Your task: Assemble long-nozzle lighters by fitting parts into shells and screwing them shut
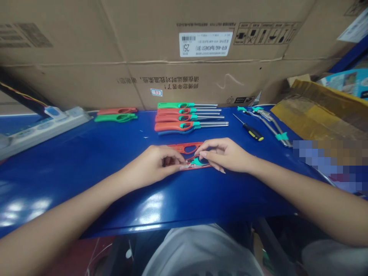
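An open red lighter casing (198,167) lies on the blue table between my hands, with a green trigger (198,161) and thin wires inside. My left hand (156,163) is closed on the casing's left part, thumb and fingers near the wires. At its right part, my right hand (225,154) bends over the casing, its fingertips at the upper edge near the trigger; whether they pinch a small part is hidden. Just behind lies another red casing half (185,148), with an oval opening, partly covered by my fingers.
Several assembled lighters (175,126) lie behind my hands. Red and green casings (116,117) are back left, beside a power strip (43,128). A screwdriver (253,132), metal tubes with green parts (277,128) and a yellow-taped box (324,111) sit right. Cardboard (100,76) stands behind.
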`<state>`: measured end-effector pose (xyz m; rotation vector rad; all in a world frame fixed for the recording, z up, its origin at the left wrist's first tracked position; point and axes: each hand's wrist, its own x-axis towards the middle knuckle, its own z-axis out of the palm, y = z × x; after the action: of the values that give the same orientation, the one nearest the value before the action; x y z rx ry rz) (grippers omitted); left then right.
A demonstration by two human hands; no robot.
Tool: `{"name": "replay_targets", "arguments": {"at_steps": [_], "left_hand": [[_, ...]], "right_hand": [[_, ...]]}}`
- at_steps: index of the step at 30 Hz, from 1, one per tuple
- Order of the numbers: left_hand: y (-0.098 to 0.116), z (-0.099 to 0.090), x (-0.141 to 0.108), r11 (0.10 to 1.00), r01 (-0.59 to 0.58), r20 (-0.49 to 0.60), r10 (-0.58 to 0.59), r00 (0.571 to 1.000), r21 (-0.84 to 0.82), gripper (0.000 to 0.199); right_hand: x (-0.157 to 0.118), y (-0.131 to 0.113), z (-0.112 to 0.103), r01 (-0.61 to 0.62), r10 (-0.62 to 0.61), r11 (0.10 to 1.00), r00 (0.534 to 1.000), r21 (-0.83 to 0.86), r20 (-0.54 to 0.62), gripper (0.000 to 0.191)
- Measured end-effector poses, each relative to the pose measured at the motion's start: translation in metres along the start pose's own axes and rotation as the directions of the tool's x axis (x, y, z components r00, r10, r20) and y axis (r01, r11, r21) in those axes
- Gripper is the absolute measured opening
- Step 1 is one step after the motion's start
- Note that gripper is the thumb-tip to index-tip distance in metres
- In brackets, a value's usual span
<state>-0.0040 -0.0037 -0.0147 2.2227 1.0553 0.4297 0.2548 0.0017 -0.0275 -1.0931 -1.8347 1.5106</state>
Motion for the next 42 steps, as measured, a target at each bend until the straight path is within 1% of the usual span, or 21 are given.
{"name": "replay_targets", "arguments": {"at_steps": [3,6,8,12,14,16,19,23,27,30,35,37,38,39,40,42], "left_hand": [[0.000,0.001,0.000,1.000,-0.022,-0.032,0.022,0.999,0.009,0.015],[0.001,0.000,-0.001,0.998,-0.054,-0.040,0.055,0.998,0.017,0.016],[0.001,-0.001,-0.001,0.999,-0.044,-0.026,0.044,0.999,-0.004,0.019],[-0.002,0.001,0.000,0.999,0.013,-0.008,-0.013,1.000,-0.049,0.023],[-0.002,0.001,-0.001,0.999,-0.006,-0.012,0.005,1.000,-0.042,0.022],[-0.001,0.001,-0.002,0.999,-0.051,-0.013,0.051,0.999,-0.010,0.020],[0.003,-0.001,-0.005,0.991,-0.103,-0.012,0.105,0.994,0.090,0.020],[0.007,-0.003,-0.007,0.975,-0.096,-0.004,0.099,0.995,0.199,0.021],[0.007,-0.004,-0.007,0.971,-0.125,0.009,0.126,0.992,0.205,0.016],[0.007,-0.004,-0.007,0.966,-0.149,0.026,0.147,0.989,0.214,0.018],[0.008,-0.005,-0.009,0.944,-0.186,0.065,0.175,0.982,0.272,0.023],[0.009,-0.005,-0.009,0.947,-0.181,0.069,0.168,0.983,0.266,0.023],[0.008,-0.005,-0.009,0.952,-0.170,0.065,0.158,0.985,0.254,0.021],[0.008,-0.004,-0.009,0.959,-0.155,0.057,0.146,0.988,0.238,0.020],[0.007,-0.004,-0.008,0.966,-0.140,0.042,0.134,0.990,0.218,0.018],[0.006,-0.003,-0.007,0.978,-0.116,0.011,0.116,0.993,0.174,0.016]], "right_hand": [[0.000,0.001,0.000,0.003,-0.003,1.000,1.000,0.001,0.001,0.035],[0.001,0.002,0.000,0.002,-0.002,1.000,1.000,0.002,0.000,0.036],[0.001,0.002,0.000,-0.002,0.002,1.000,1.000,0.002,0.000,0.037],[0.001,0.001,0.000,0.000,0.000,1.000,1.000,0.002,0.003,0.035],[0.000,0.000,0.000,-0.003,0.003,1.000,1.000,0.001,-0.002,0.034],[0.000,-0.001,0.001,-0.012,0.012,1.000,1.000,-0.002,-0.008,0.034],[0.000,-0.004,0.001,-0.019,0.019,1.000,1.000,-0.006,-0.012,0.033],[-0.001,-0.004,0.001,-0.016,0.015,1.000,1.000,-0.018,-0.016,0.033],[-0.002,-0.005,0.002,-0.007,0.006,1.000,1.000,-0.020,-0.017,0.034],[-0.002,-0.006,0.002,-0.003,0.003,1.000,1.000,-0.021,-0.011,0.034],[-0.003,-0.002,0.002,0.005,-0.005,0.999,1.000,-0.044,0.001,0.034],[-0.004,0.001,0.003,0.072,-0.073,0.994,0.997,-0.081,-0.009,0.032],[-0.004,0.002,0.003,0.138,-0.142,0.982,0.990,-0.128,-0.025,0.029],[-0.004,0.003,0.003,0.220,-0.231,0.956,0.972,-0.197,-0.034,0.025],[-0.005,0.004,0.004,0.307,-0.328,0.909,0.944,-0.281,-0.026,0.022],[-0.005,0.004,0.004,0.460,-0.490,0.767,0.870,-0.447,0.053,0.020]]}}
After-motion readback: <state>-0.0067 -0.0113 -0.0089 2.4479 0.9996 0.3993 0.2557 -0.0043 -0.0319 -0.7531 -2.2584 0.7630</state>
